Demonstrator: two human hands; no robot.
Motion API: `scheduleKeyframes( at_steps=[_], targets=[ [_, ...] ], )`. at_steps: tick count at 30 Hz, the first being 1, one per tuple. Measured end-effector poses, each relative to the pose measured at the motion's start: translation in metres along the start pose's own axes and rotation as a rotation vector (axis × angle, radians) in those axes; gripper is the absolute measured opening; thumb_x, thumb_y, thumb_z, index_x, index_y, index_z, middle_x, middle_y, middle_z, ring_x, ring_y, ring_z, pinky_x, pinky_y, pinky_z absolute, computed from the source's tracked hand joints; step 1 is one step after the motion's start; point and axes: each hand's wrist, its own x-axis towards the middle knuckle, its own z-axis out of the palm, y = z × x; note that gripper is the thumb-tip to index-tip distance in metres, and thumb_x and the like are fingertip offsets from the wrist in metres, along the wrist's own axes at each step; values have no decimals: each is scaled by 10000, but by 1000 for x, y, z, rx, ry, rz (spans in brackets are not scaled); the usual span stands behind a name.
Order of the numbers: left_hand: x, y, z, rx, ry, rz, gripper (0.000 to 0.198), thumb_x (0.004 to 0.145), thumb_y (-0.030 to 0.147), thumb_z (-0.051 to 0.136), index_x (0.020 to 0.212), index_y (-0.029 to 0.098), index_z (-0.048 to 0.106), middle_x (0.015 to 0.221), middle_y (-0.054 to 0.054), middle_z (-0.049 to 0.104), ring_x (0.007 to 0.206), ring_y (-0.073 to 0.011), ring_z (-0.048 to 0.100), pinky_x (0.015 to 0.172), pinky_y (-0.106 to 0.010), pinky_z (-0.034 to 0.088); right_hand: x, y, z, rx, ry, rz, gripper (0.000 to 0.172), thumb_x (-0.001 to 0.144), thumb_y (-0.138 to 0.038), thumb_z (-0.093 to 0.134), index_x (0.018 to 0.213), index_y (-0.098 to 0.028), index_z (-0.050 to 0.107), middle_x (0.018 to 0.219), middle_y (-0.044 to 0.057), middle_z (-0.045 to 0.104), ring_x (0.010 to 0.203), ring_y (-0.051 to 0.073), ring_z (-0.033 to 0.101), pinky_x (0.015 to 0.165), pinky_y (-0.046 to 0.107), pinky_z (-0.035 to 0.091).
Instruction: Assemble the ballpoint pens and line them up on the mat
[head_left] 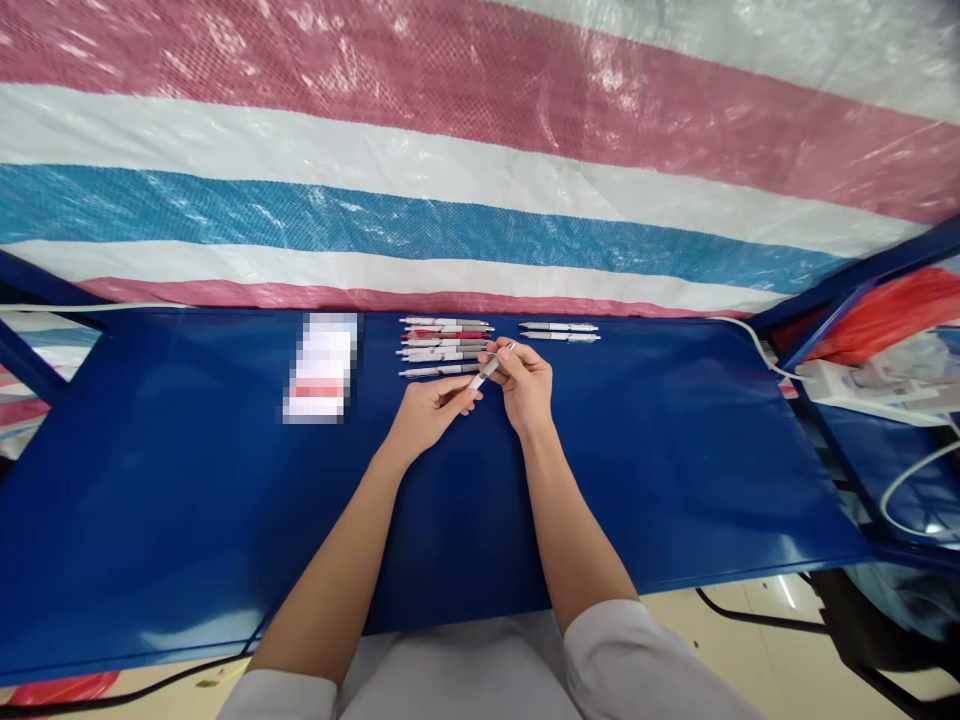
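Note:
Between my two hands is a white and grey pen [486, 373], held at a slant over the blue table. My left hand [429, 415] pinches its lower end. Near the upper end, the fingers of my right hand [526, 385] are closed on it; part of the pen is hidden behind them. Just beyond my hands lies a column of several pens [439, 343], mostly white and grey, one with red. To the right of that column, two more pens [559, 332] lie side by side.
A pixelated bright rectangle [322, 367] lies left of the pens. Striped plastic sheeting [450, 220] hangs behind the blue table [675, 470]. At the right stand a white power strip [874, 390] with cables and a red plastic bag [892, 315].

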Motion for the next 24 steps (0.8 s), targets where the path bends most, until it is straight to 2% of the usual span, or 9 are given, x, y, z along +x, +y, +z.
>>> scheduleKeyframes(
  at_steps=[6,10,13,16,20,24],
  targets=[
    [-2,-5,2,244,210,228,276,899,388,623,1074,229,766,904,-31,774,735,-168,699,738,-282,565,0,1,2,24,50,-6,394,573,-390,870,640,-213,524,747,-50,694,703,140,722,603,255,615],
    [-2,-5,4,301,247,294,257,906,355,617,1067,227,771,908,-40,767,701,-160,685,719,-283,558,0,0,3,8,83,-22,428,562,-397,870,643,-218,490,736,-57,682,679,141,716,570,255,609],
    [-2,-4,5,281,245,273,255,895,353,631,1056,218,774,834,-29,763,636,-150,666,662,-271,552,-1,0,2,-13,58,-34,356,588,-399,857,692,-220,569,732,-48,699,692,142,721,581,245,608],
    [-3,-3,5,194,208,204,256,877,359,648,1050,219,776,828,-16,773,658,-161,690,675,-275,566,-2,0,0,-6,12,-49,301,610,-386,850,798,-233,672,745,-43,722,705,137,728,596,231,607],
    [-3,-2,2,28,98,58,297,867,396,647,1072,217,767,812,-9,777,666,-169,712,699,-290,594,-4,-1,-4,23,-37,-44,273,643,-372,825,861,-245,721,823,-24,761,771,152,736,639,259,621],
    [-2,0,-3,-104,-6,-21,353,835,462,677,1012,173,773,824,-44,774,649,-174,702,699,-314,605,-4,-3,-6,57,-83,-28,221,661,-323,811,852,-241,736,853,-17,776,814,156,744,666,247,618]
  ],
)
